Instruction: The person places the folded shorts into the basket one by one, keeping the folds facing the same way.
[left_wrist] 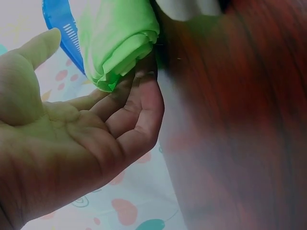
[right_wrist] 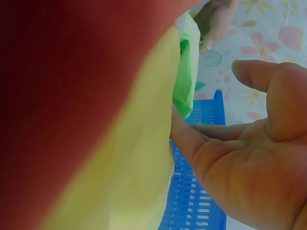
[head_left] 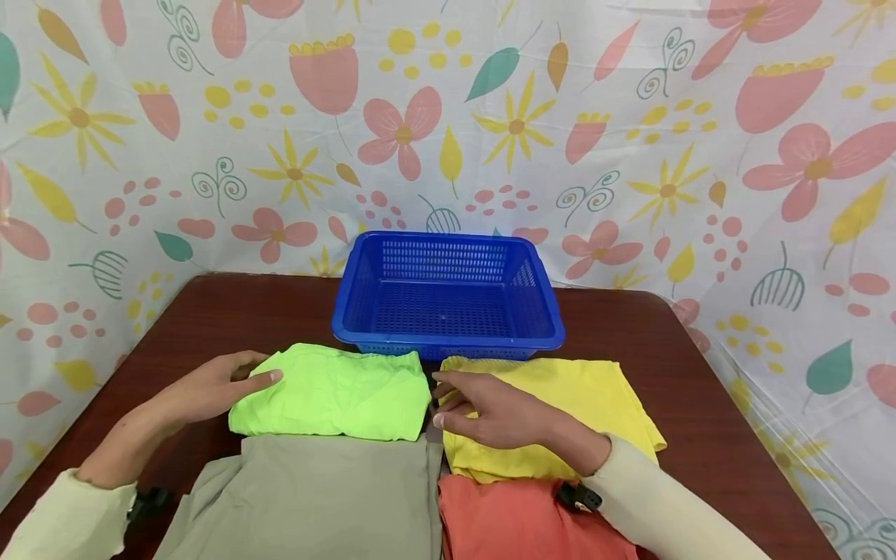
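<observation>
A folded neon-green cloth [head_left: 339, 393] lies in front of the blue basket. My left hand [head_left: 210, 389] is at its left end; in the left wrist view the fingers [left_wrist: 144, 103] reach the folded edge from below, while the thumb [left_wrist: 44, 47] stands apart from the cloth. My right hand [head_left: 500, 412] hovers over the left part of a folded yellow cloth [head_left: 581, 400], pointing toward the green one. Its fingers are loosely bent, and the right wrist view shows the thumb [right_wrist: 256, 74] spread wide with nothing in the palm.
The blue perforated basket [head_left: 448, 343] stands at the back of the dark wooden table [head_left: 231, 315], with nothing in it. Nearer me lie a grey-beige cloth [head_left: 336, 498] on the left and a red cloth [head_left: 511, 517] on the right. A flower-patterned sheet [head_left: 448, 155] hangs behind.
</observation>
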Demonstrator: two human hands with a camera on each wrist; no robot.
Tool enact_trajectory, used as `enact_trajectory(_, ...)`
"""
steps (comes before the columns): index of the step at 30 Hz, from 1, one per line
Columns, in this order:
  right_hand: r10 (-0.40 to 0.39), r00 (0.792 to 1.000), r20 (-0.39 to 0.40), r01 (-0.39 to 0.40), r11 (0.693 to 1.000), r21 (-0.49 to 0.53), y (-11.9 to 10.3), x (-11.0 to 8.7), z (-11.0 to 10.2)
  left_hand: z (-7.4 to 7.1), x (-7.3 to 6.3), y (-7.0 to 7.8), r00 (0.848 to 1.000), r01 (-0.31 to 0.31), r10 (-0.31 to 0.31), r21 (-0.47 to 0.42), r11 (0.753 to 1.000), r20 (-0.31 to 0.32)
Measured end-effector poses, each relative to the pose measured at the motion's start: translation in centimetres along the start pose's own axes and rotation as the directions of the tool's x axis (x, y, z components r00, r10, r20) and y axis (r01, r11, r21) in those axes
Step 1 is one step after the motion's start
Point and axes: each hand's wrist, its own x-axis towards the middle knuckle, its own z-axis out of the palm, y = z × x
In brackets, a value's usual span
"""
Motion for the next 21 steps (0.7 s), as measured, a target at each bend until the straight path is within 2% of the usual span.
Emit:
enact_trajectory(7,0.062,0.998,-0.001,-0.062,0.998,-0.03,-0.4,0.9,0.6,0.1,0.0,-0.1,1.0,-0.006,0.006,-0.01,1.0,0.004)
enact_trajectory(13,0.146,0.989,-0.027,-0.147,0.989,-0.029,-0.5,1.6,1.2,0.1,-0.1,-0.2,1.0,-0.02,0.02,-0.019,1.0,0.01)
enact_trajectory(21,0.229,0.972,-0.054,-0.226,0.973,0.054,-0.7,2.3,1.4,0.1,0.0,-0.3,0.999,-0.035,0.036,-0.035,0.999,0.012)
